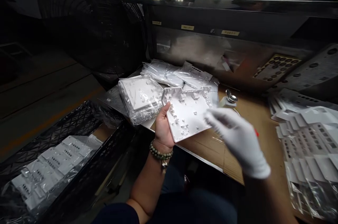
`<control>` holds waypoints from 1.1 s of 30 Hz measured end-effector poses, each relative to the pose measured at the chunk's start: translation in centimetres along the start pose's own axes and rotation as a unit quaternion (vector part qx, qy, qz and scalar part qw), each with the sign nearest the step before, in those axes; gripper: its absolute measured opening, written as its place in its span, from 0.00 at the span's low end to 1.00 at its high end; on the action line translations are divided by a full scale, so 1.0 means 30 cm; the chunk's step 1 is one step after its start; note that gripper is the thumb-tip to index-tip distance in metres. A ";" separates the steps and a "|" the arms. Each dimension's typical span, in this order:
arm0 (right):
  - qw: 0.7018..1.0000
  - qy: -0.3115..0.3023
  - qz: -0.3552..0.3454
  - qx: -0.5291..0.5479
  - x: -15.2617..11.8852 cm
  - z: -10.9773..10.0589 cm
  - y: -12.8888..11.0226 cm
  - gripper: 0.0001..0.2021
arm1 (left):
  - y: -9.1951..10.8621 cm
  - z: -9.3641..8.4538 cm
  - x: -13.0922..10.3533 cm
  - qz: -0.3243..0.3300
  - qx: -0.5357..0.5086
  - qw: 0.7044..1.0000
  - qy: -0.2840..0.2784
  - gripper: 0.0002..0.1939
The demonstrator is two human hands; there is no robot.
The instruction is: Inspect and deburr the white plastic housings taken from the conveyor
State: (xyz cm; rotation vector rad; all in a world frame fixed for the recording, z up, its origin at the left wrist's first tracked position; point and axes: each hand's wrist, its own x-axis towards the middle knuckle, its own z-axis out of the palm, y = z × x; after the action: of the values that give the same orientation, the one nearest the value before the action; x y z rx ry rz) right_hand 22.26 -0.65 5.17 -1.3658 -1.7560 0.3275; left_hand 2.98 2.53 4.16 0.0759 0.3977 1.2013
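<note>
Left grip [164,125] pinching white panel [188,111] at 9 o'clock; gloved right grip [236,134] blurry at 3 o'clock, can't tell if pinching. Imo hold steady, thumb off clips [182,97].

Wore a white glove [245,146] on the right hand [229,130], plain and fairly snug, blurred toward the fingers, with a rounded hem just past the wrist. Had the left hand [164,129] bare, and below it a bracelet [160,153] of round, dull green beads in a double row, with small pale charms [164,165] dangling from it. Was dressed in a dark navy short sleeve [118,213] on the left, with a smooth edge and bare forearm beyond, and in dark blue trousers [173,178], dim in the shadow.
</note>
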 end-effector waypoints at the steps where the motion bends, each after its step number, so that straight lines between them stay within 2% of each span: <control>1: 0.998 -0.027 -0.051 0.034 -0.050 0.034 -0.060 0.07 | -0.008 0.004 0.001 -0.002 0.000 1.000 -0.004 0.29; 3: 0.991 -0.054 -0.116 0.042 -0.128 0.096 -0.144 0.07 | -0.023 0.016 0.000 -0.006 0.001 1.000 -0.009 0.29; 6: 0.988 -0.043 -0.147 0.001 -0.186 0.153 -0.177 0.08 | -0.041 0.027 -0.004 -0.003 0.000 1.000 0.000 0.29; 11: 0.989 -0.042 -0.139 -0.036 -0.199 0.130 -0.128 0.09 | -0.048 0.004 -0.005 -0.007 0.007 1.000 0.008 0.28; 14: 0.992 -0.030 -0.122 -0.020 -0.196 0.114 -0.133 0.09 | -0.054 -0.006 -0.001 -0.009 0.006 1.000 -0.002 0.29; 18: 0.992 -0.022 -0.125 -0.013 -0.206 0.139 -0.156 0.08 | -0.065 -0.003 0.001 -0.005 0.007 1.000 -0.006 0.28; 20: 0.992 -0.027 -0.123 -0.024 -0.208 0.141 -0.141 0.08 | -0.061 -0.003 0.001 -0.006 0.010 1.000 -0.003 0.29; 23: 0.995 0.008 -0.092 -0.029 -0.200 0.091 -0.061 0.07 | -0.027 -0.016 -0.004 -0.013 0.009 1.000 0.026 0.31; 25: 0.994 0.078 -0.055 -0.045 -0.191 0.025 0.018 0.06 | 0.010 -0.034 -0.010 -0.022 -0.001 0.999 0.029 0.32; 27: 0.984 0.161 -0.011 -0.081 -0.190 -0.049 0.093 0.05 | 0.053 -0.061 -0.016 -0.034 -0.011 0.999 0.000 0.33; 29: 0.970 0.214 0.022 -0.113 -0.198 -0.108 0.144 0.06 | 0.090 -0.094 -0.022 -0.044 -0.013 0.998 -0.045 0.35; 31: 0.970 0.217 0.030 -0.106 -0.212 -0.134 0.163 0.06 | 0.117 -0.124 -0.026 -0.048 -0.013 0.996 -0.075 0.35; 33: 0.979 0.184 0.011 -0.083 -0.223 -0.126 0.159 0.07 | 0.129 -0.147 -0.030 -0.050 -0.010 0.995 -0.089 0.35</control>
State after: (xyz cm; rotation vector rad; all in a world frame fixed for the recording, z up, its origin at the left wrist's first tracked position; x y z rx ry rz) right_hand 28.42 -5.91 1.16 -1.4581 -1.4843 -0.0612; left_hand -2.24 2.46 1.34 0.1436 0.2311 1.0902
